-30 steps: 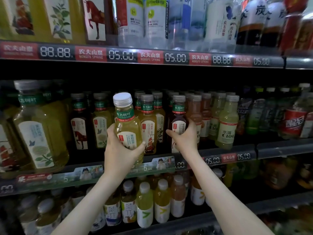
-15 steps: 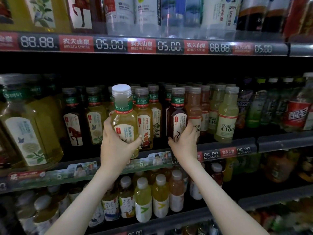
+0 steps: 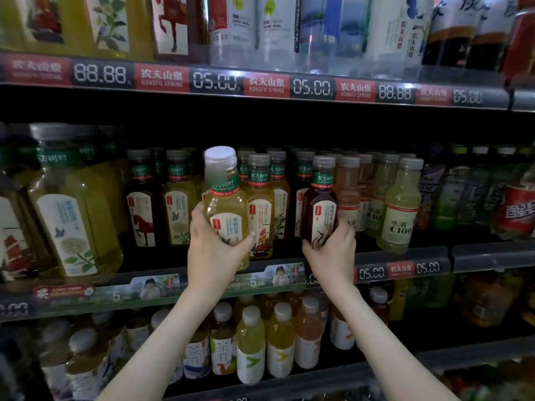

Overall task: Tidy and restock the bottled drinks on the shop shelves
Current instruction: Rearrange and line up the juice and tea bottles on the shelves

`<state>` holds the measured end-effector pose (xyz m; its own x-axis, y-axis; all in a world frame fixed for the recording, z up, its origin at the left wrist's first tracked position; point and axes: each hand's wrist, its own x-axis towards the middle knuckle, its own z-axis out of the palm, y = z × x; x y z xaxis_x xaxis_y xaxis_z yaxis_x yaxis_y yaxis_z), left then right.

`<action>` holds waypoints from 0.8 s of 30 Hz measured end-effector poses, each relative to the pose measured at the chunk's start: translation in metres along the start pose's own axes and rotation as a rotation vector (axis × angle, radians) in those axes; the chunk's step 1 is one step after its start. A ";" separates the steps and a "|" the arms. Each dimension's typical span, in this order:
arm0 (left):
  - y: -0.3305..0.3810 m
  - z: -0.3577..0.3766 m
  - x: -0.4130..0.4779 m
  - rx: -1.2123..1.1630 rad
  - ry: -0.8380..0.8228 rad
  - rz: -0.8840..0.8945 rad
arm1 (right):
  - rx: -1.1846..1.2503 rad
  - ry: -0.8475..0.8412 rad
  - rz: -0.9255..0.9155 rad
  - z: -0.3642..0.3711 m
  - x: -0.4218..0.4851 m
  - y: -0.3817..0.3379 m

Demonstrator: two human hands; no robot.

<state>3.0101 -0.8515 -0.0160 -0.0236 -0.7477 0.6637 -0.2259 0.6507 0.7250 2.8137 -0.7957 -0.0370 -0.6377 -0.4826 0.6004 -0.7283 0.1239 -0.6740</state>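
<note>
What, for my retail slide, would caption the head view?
Left hand holds yellow tea bottle; right hand grips dark tea bottle.

Yellow tea btl (image 3: 225,211) upright, dark tea btl (image 3: 318,211) tilted, mid shelf (image 3: 402,269)

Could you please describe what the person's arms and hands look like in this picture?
The left forearm and right forearm are bare down to the frame's lower edge; no sleeve shows. The left hand and right hand wear no gloves, and no ring, watch or bracelet is visible on the fingers or wrists.
</note>
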 end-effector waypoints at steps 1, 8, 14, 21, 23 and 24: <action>0.000 0.001 0.000 0.013 -0.006 -0.003 | 0.000 0.000 -0.001 -0.001 0.000 -0.001; 0.002 0.006 0.002 0.108 -0.031 -0.032 | -0.130 -0.069 -0.069 0.001 0.007 -0.006; 0.004 0.005 0.013 0.099 -0.079 -0.174 | -0.353 -0.034 -0.046 0.006 0.009 -0.014; -0.001 0.002 0.016 0.012 -0.032 -0.236 | -0.089 0.006 -0.282 0.003 -0.002 -0.034; -0.003 0.001 0.015 -0.070 -0.013 -0.285 | 0.027 -0.109 -0.310 0.003 -0.001 -0.044; -0.003 0.000 0.014 -0.140 -0.004 -0.317 | 0.086 -0.168 -0.292 0.005 0.000 -0.048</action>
<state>3.0103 -0.8641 -0.0089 0.0224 -0.9161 0.4004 -0.0865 0.3972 0.9136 2.8495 -0.8059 -0.0064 -0.3498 -0.6241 0.6987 -0.8458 -0.1104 -0.5220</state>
